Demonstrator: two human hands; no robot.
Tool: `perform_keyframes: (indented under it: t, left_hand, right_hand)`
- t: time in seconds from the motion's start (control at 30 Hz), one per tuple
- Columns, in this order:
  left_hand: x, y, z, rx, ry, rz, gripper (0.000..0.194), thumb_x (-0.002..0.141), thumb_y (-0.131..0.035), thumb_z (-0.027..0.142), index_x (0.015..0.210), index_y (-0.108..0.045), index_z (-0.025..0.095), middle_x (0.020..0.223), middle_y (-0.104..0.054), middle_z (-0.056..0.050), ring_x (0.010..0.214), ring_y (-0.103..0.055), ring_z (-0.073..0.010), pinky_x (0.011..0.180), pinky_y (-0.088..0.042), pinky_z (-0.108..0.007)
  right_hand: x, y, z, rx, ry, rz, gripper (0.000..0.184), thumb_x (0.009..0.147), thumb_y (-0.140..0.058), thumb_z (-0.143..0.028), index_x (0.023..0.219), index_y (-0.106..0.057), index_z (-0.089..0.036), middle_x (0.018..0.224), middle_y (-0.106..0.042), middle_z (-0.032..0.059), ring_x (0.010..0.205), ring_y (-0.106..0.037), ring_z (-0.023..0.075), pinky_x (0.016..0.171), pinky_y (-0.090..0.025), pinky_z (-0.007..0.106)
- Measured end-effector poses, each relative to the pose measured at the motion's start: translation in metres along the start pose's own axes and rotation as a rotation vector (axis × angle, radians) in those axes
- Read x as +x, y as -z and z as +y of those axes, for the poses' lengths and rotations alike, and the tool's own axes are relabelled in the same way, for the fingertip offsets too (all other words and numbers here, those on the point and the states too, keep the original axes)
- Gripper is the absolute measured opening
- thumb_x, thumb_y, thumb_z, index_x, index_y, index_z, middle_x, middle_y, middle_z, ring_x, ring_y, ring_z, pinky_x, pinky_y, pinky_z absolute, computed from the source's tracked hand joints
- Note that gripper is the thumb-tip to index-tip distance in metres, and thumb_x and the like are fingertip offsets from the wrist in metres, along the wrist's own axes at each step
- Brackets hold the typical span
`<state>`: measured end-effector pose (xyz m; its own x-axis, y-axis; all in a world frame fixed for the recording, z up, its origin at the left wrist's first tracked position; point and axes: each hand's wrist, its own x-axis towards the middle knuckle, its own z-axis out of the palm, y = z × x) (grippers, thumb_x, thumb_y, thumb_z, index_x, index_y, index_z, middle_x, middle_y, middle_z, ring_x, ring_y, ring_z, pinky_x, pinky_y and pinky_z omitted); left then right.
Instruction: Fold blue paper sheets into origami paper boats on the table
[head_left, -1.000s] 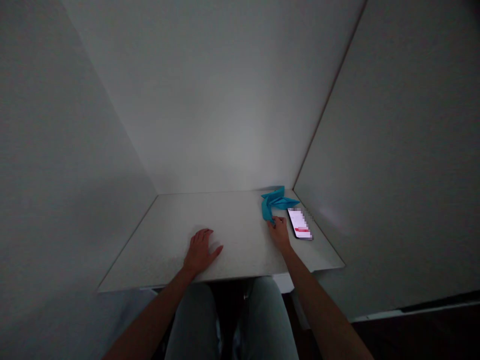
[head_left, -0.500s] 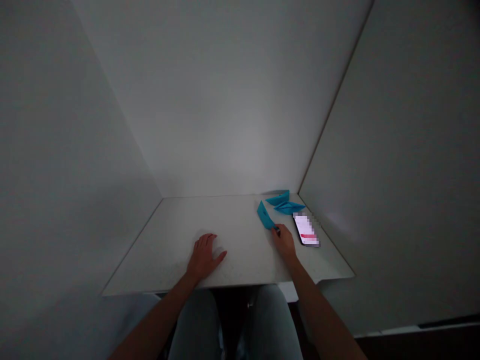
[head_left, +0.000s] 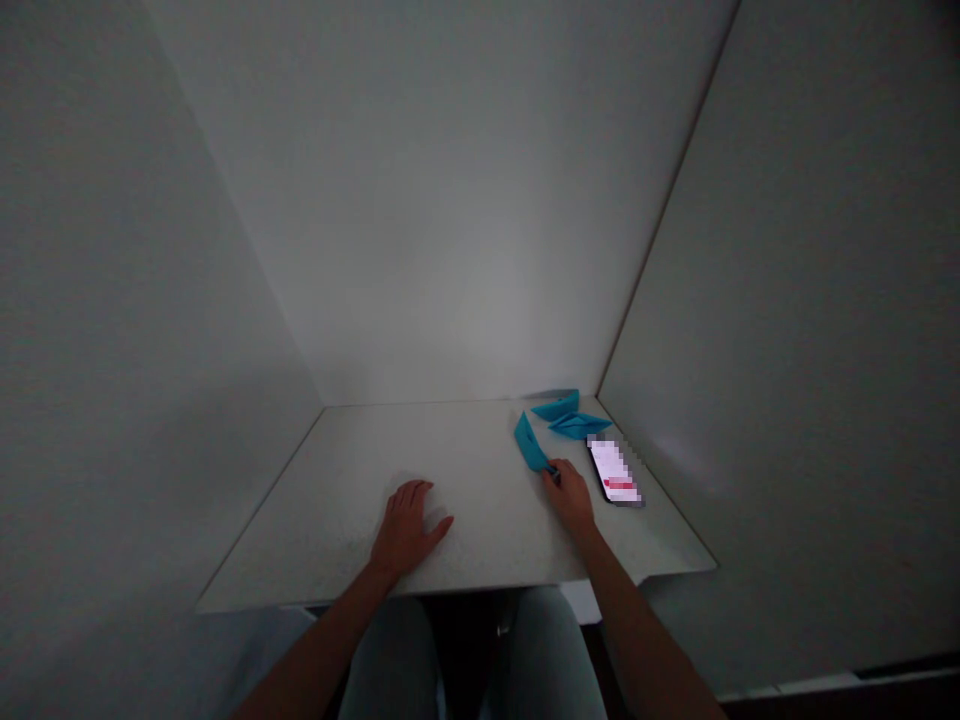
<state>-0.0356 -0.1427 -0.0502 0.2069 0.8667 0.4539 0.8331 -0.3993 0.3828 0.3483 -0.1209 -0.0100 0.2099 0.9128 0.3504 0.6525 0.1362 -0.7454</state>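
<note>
Between the fingers of my right hand [head_left: 568,496] is the near end of a blue folded paper boat [head_left: 531,445], which points away and to the left. Two more blue paper boats lie just beyond it: one paper boat [head_left: 556,406] close to the back wall, the other paper boat [head_left: 580,426] in front of it, near the phone. My left hand [head_left: 407,525] rests palm down on the white tabletop [head_left: 465,480], fingers bent a little and thumb apart, holding nothing.
A phone [head_left: 613,470] with a lit, partly blurred screen lies right of my right hand. White walls [head_left: 450,250] enclose the table at the back and both sides. My knees [head_left: 547,650] are under the table's front edge.
The boat in my right hand has come away from the other two, to the left and nearer me, and now stands apart from them. My left hand stays on the table. The view has shifted slightly.
</note>
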Motion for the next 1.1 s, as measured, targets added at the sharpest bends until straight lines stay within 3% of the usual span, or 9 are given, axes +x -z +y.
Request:
perform_keyframes:
  t: [0.37, 0.53, 0.7, 0.8, 0.87, 1.1]
  left_hand:
    - [0.0, 0.003, 0.002, 0.009, 0.017, -0.025, 0.053, 0.098, -0.071, 0.056, 0.142, -0.065, 0.027, 0.144, -0.072, -0.018, 0.14, -0.069, -0.0433, 0.125, -0.058, -0.067]
    - [0.004, 0.017, 0.016, -0.021, 0.075, -0.085, 0.055, 0.095, -0.07, 0.057, 0.141, -0.068, 0.027, 0.146, -0.072, -0.018, 0.143, -0.068, -0.0434, 0.128, -0.055, -0.067]
    - [0.011, 0.041, 0.036, -0.071, 0.134, -0.141, 0.051, 0.096, -0.066, 0.06, 0.14, -0.07, 0.036, 0.147, -0.071, -0.009, 0.147, -0.067, -0.0416, 0.131, -0.051, -0.066]
    - [0.013, 0.051, 0.043, -0.124, 0.12, -0.133, 0.047, 0.09, -0.069, 0.06, 0.136, -0.073, 0.051, 0.141, -0.074, -0.003, 0.143, -0.068, -0.0465, 0.124, -0.053, -0.074]
    - [0.014, 0.053, 0.045, -0.151, 0.111, -0.136, 0.048, 0.086, -0.07, 0.061, 0.134, -0.072, 0.06, 0.138, -0.075, 0.0, 0.141, -0.068, -0.0484, 0.12, -0.053, -0.078]
    - [0.012, 0.051, 0.042, -0.153, 0.1, -0.154, 0.065, 0.087, -0.071, 0.058, 0.15, -0.063, 0.067, 0.142, -0.075, -0.001, 0.144, -0.066, -0.0488, 0.117, -0.049, -0.08]
  right_hand:
    - [0.0, 0.001, -0.001, -0.027, -0.009, -0.018, 0.015, 0.095, -0.062, -0.035, 0.096, -0.073, -0.025, 0.094, -0.076, 0.0109, 0.08, -0.072, 0.0291, 0.078, -0.052, 0.041]
    - [0.001, -0.001, 0.0, -0.037, -0.032, -0.018, 0.014, 0.093, -0.062, -0.035, 0.095, -0.071, -0.025, 0.095, -0.076, 0.01, 0.08, -0.072, 0.0294, 0.08, -0.054, 0.041]
    - [0.003, -0.004, 0.003, -0.037, -0.039, -0.012, 0.018, 0.09, -0.06, -0.041, 0.095, -0.07, -0.028, 0.098, -0.076, 0.0098, 0.081, -0.075, 0.0334, 0.082, -0.056, 0.046]
    - [0.002, -0.004, 0.003, -0.03, -0.023, -0.012, 0.02, 0.091, -0.059, -0.044, 0.096, -0.071, -0.029, 0.096, -0.077, 0.0099, 0.079, -0.076, 0.035, 0.08, -0.056, 0.048]
    - [0.002, -0.002, 0.001, -0.025, -0.006, -0.008, 0.019, 0.091, -0.06, -0.045, 0.096, -0.071, -0.03, 0.093, -0.076, 0.0091, 0.078, -0.076, 0.0354, 0.078, -0.055, 0.048]
    - [0.002, -0.005, -0.008, 0.015, 0.092, 0.024, 0.022, 0.097, -0.061, -0.05, 0.094, -0.069, -0.03, 0.086, -0.075, 0.0097, 0.068, -0.072, 0.0329, 0.072, -0.051, 0.047]
